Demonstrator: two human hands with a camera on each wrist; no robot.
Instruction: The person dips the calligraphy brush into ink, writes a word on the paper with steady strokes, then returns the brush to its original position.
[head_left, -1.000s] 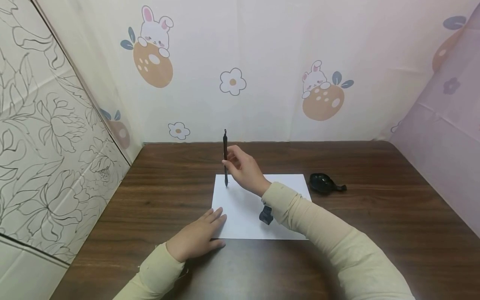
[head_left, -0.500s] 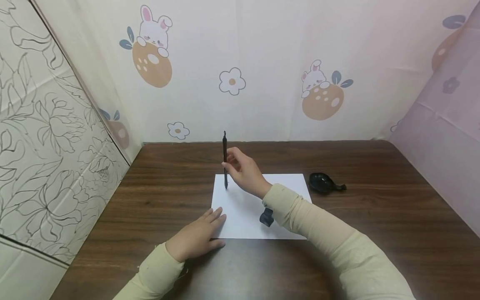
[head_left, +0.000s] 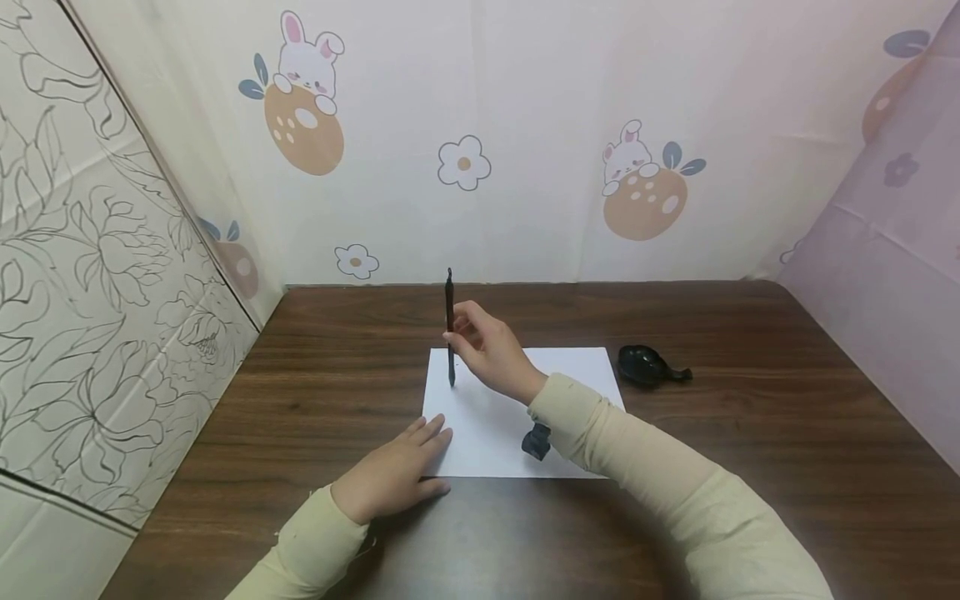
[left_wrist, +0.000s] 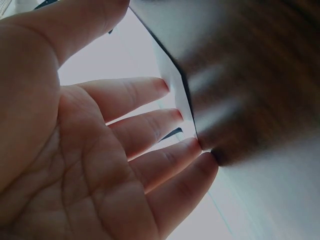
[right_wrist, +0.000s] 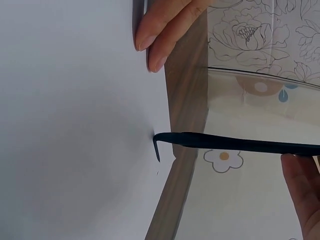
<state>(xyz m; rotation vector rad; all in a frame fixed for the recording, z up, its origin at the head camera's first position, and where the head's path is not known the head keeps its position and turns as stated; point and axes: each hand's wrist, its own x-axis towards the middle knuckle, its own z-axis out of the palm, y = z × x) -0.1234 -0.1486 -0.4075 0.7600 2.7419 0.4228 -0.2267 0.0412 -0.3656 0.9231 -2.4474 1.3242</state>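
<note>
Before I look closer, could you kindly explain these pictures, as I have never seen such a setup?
No machine here: a person works bare-handed. The wide picture comes from a camera on the head, the two close ones from a camera on each wrist. On the dark brown wood-grain table lie a white rectangular sheet of paper and a glossy black short-handled dish. The left hand rests at the sheet's near left corner. The right hand pinches a slim black brush, upright, tip down at the paper.

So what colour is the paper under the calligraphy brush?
The paper is white; the head view shows it best.
</note>
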